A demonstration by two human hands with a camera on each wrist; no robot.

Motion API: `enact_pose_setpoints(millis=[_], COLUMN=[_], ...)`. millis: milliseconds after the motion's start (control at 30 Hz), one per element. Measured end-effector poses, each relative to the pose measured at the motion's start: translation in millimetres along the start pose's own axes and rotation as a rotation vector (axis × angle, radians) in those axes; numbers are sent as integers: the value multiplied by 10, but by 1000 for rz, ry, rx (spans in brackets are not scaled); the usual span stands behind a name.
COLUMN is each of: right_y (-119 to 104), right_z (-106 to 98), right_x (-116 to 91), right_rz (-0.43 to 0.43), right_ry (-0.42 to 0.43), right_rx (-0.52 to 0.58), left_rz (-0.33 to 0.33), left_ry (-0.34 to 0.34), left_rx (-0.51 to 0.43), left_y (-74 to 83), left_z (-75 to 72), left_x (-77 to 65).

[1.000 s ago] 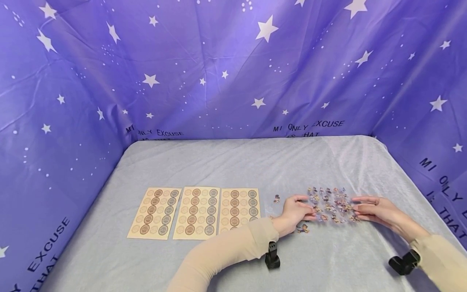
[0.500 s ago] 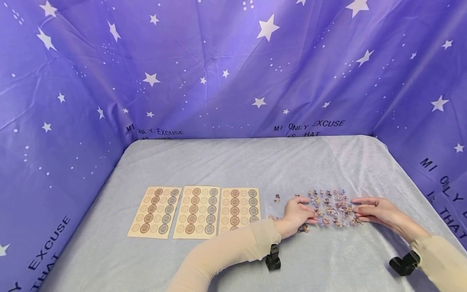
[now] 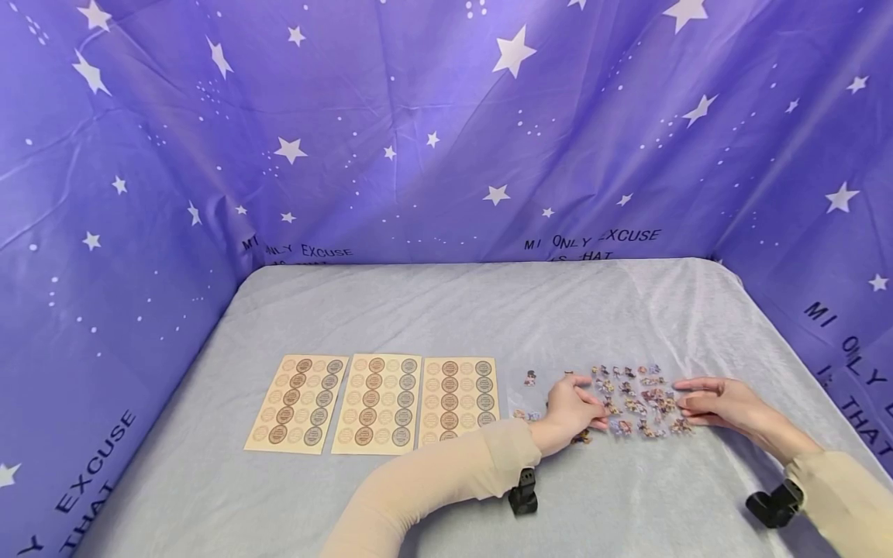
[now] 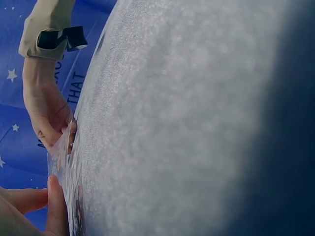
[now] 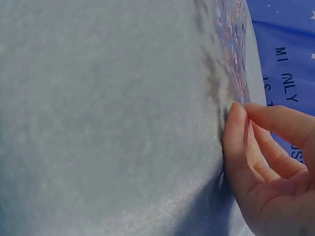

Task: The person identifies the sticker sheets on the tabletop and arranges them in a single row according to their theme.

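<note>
A clear sticker sheet (image 3: 633, 401) printed with rows of small colourful cartoon figures spans the gap between my two hands, low over the table. My left hand (image 3: 568, 411) pinches its left edge between thumb and fingers. At the opposite edge my right hand (image 3: 725, 401) pinches it too; the right wrist view shows thumb and index fingertip meeting at the sheet's corner (image 5: 241, 93). In the left wrist view the see-through sheet (image 4: 59, 157) stretches edge-on between both hands. More cartoon stickers (image 3: 530, 378) lie to the left of my left hand, partly covered by that hand and wrist.
Three cream sheets of round seal stickers lie in a row: a left one (image 3: 296, 403), a middle one (image 3: 377, 403) and a right one (image 3: 459, 387), partly under my left sleeve (image 3: 446, 465). A grey cloth (image 3: 446, 310) covers the table; purple star-printed curtains (image 3: 446, 194) surround it.
The clear sticker sheet has shifted slightly toward me between my hands. My left hand has moved a little to the right; both hands keep their pinch.
</note>
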State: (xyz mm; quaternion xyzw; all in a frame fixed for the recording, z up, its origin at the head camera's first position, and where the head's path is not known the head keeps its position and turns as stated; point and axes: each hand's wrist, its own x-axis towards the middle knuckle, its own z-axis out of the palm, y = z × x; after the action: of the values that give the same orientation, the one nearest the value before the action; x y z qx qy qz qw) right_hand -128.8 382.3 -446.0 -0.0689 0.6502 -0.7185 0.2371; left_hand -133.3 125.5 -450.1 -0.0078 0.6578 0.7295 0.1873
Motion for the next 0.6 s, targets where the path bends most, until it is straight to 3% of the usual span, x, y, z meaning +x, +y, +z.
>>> enact_pose_setpoints(millis=[600], right_y=[-54], right_z=[69], right_x=[-2], right_rz=[53], right_ry=[83], right_rx=[-169], left_rz=[17], left_ry=[-15], left_rx=[88], left_y=[-12], left_z=[-35], left_x=[-6])
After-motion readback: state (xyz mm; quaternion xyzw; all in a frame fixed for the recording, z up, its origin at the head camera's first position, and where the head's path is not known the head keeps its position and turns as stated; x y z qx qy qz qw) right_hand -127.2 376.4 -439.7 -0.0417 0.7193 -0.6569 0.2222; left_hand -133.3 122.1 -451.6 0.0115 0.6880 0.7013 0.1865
